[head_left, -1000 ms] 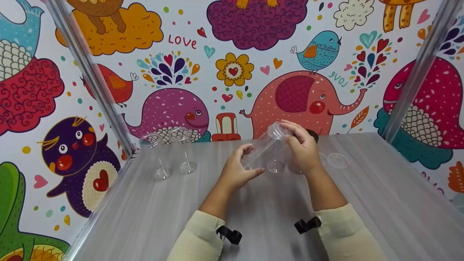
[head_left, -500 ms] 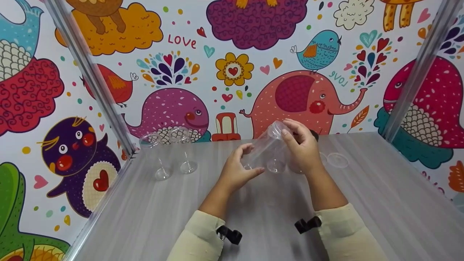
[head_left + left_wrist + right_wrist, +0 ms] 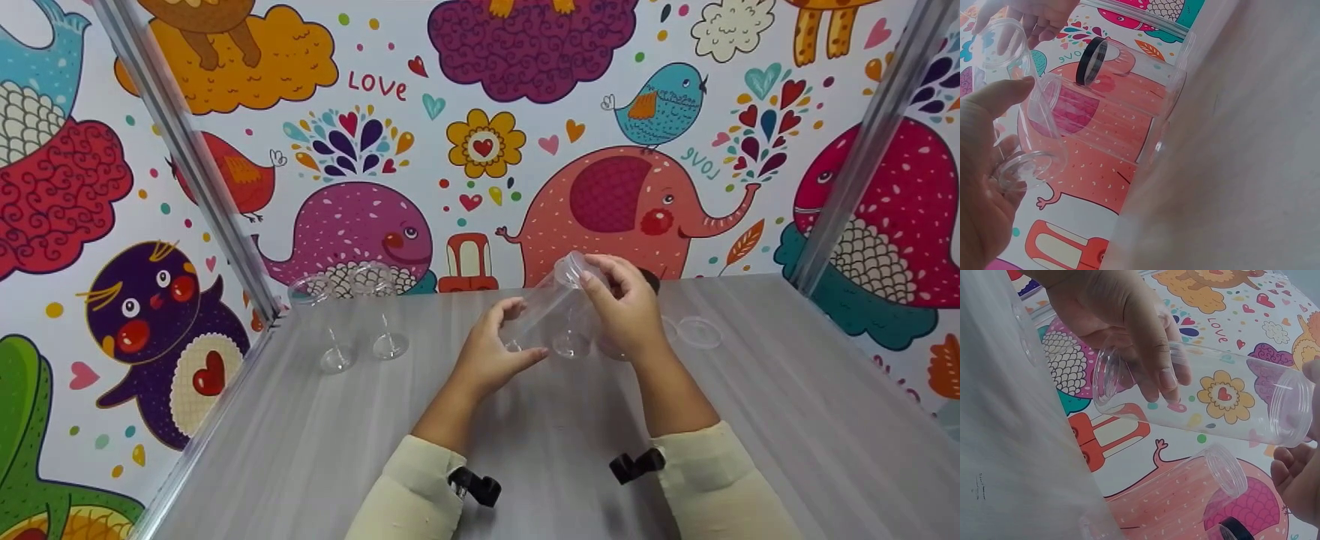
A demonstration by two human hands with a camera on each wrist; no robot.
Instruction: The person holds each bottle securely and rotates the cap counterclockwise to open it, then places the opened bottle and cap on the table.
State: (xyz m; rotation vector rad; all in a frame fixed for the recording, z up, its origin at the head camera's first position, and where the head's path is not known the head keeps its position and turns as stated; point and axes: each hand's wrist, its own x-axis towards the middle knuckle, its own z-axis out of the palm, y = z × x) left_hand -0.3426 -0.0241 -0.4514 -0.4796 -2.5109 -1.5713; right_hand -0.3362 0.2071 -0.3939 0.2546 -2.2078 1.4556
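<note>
My left hand (image 3: 491,352) grips the lower end of a clear plastic jar (image 3: 536,311), thumb on one side and fingers on the other. The jar leans with its top up and to the right. At its ridged top end (image 3: 1292,408), my right hand (image 3: 622,304) pinches the rim between thumb and fingers; whether a clear lid sits there I cannot tell. Behind it stands an upright clear jar (image 3: 1100,121). Beside that one, a jar with a black lid (image 3: 1092,61) is partly hidden by my right hand in the head view.
Two more clear jars (image 3: 337,360) (image 3: 390,345) stand upright at the left of the grey table (image 3: 300,450). A clear round lid (image 3: 700,332) lies flat to the right, with another partly behind my right wrist. Patterned walls with metal posts border the table's back and sides.
My right thumb and fingers have shifted round the jar's top end, with the thumb now nearer the front of the rim. The left hand and the jar's tilt stay much the same.
</note>
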